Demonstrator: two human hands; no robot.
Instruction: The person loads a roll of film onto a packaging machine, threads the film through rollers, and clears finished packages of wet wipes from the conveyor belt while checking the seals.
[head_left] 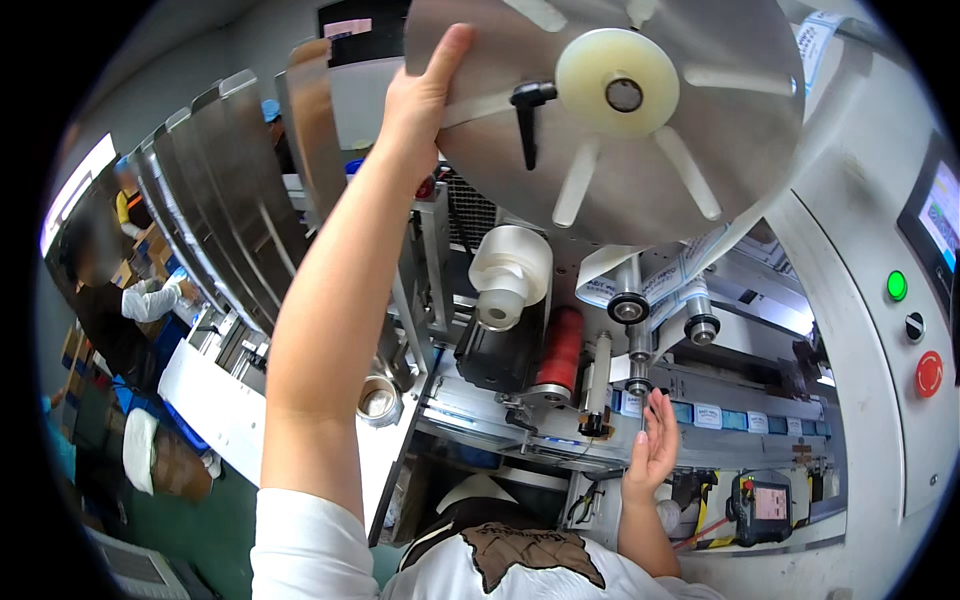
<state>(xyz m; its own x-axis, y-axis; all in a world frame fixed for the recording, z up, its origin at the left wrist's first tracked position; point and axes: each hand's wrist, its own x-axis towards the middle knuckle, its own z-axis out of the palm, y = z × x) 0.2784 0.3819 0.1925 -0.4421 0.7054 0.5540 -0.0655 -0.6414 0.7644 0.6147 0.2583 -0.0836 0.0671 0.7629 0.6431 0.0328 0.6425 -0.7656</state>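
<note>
My left hand [415, 108] is raised to the left rim of a large slotted metal reel disc [635, 190]. One digit lies across its front face, and the other fingers are hidden behind the rim. A pale round hub [577, 88] and a black clamp lever [527, 130] sit on the disc. Lower down, my right hand [655, 450] is beside the lower guide rollers [638, 372], fingers stretched upward and nothing visible in them. Printed film [680, 275] runs around the rollers beneath the disc.
A red roller [562, 350] and a white plastic cylinder [512, 262] stand out below the disc. At right are a green button [897, 286] and a red emergency stop [928, 373]. A tape roll [379, 400] rests on the white table. A co-worker [120, 300] is at far left.
</note>
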